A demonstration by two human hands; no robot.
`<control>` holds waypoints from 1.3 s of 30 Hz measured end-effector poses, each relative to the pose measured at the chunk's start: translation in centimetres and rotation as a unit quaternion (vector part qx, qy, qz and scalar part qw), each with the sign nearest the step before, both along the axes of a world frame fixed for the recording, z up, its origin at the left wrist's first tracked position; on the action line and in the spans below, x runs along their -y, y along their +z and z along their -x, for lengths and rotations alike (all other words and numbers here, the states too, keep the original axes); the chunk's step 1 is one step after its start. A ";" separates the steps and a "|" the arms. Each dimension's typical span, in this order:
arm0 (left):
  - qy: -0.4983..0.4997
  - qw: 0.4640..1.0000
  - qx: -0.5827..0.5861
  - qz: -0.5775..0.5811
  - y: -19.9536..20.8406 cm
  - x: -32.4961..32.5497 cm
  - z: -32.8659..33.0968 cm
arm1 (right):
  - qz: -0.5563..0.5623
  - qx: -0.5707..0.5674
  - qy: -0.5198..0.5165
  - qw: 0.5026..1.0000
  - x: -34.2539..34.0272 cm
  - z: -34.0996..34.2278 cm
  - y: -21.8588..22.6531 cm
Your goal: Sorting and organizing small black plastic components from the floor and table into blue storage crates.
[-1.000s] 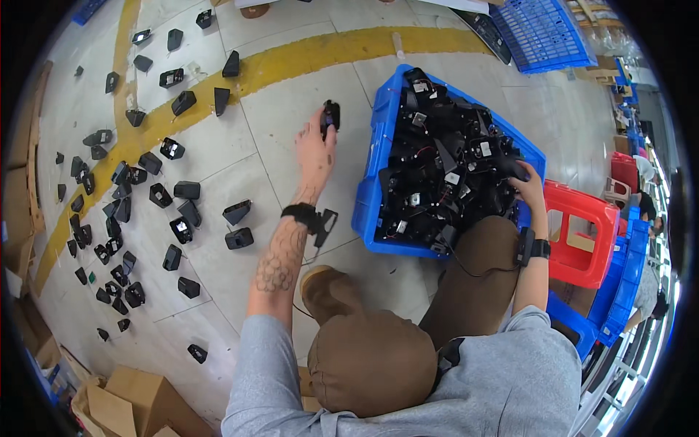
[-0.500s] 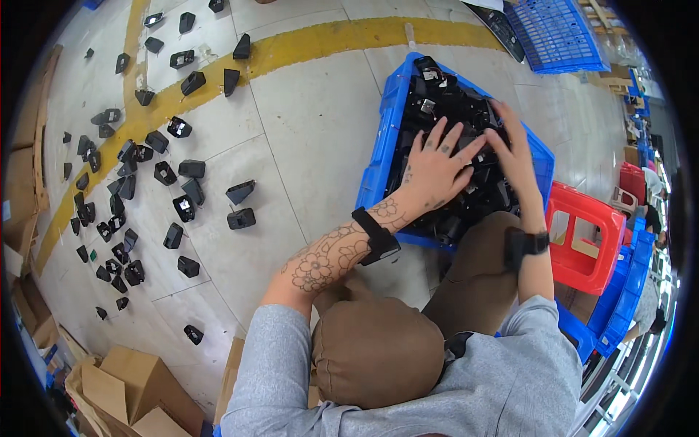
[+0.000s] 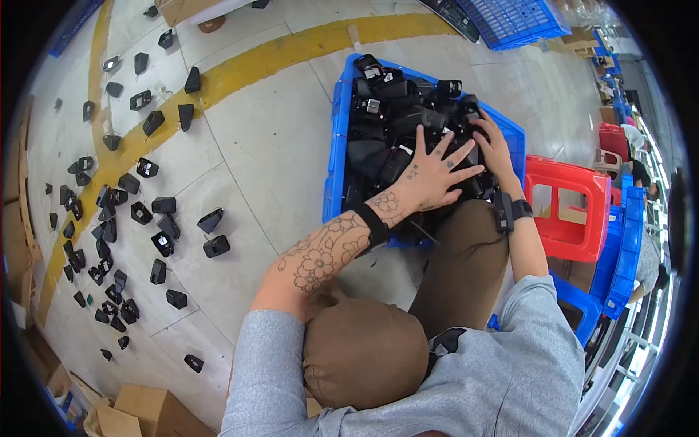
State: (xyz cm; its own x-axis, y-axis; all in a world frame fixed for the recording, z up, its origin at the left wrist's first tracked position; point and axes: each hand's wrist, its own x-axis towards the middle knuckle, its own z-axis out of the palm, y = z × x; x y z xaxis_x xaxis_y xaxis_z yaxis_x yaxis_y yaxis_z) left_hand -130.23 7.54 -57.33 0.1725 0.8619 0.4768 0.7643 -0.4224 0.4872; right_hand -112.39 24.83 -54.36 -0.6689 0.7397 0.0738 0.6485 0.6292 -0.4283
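Note:
A blue crate (image 3: 336, 138) on the floor holds a heap of black plastic parts (image 3: 393, 109). My left hand (image 3: 429, 175) lies spread, fingers apart, on top of the parts near the crate's near side. My right hand (image 3: 495, 149) reaches into the heap just beside it; its fingers curl among the black parts, and I cannot tell whether they hold one. Both wrists wear black bands.
Many loose black parts (image 3: 156, 240) are scattered over the concrete floor to the left, around a yellow floor line (image 3: 291, 47). A red stool (image 3: 571, 211) stands right of the crate. Blue crates (image 3: 520, 18) sit at the top right, cardboard boxes (image 3: 138, 411) at the bottom left.
A second ago my left hand held a black part over the floor left of the crate. It has swung right into the crate and now rests spread on the heap, empty.

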 end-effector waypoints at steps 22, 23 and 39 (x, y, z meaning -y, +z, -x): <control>0.147 0.963 0.185 0.130 -3.3 9.4 4.2 | -0.058 0.159 0.079 0.982 -5.6 8.4 -4.4; 0.138 0.961 0.208 0.123 -3.6 9.0 3.5 | -0.129 0.106 0.094 0.982 -5.8 5.9 -5.0; 0.683 0.685 -0.078 0.242 -12.9 28.6 18.4 | 0.006 0.070 0.270 0.960 8.8 19.9 3.0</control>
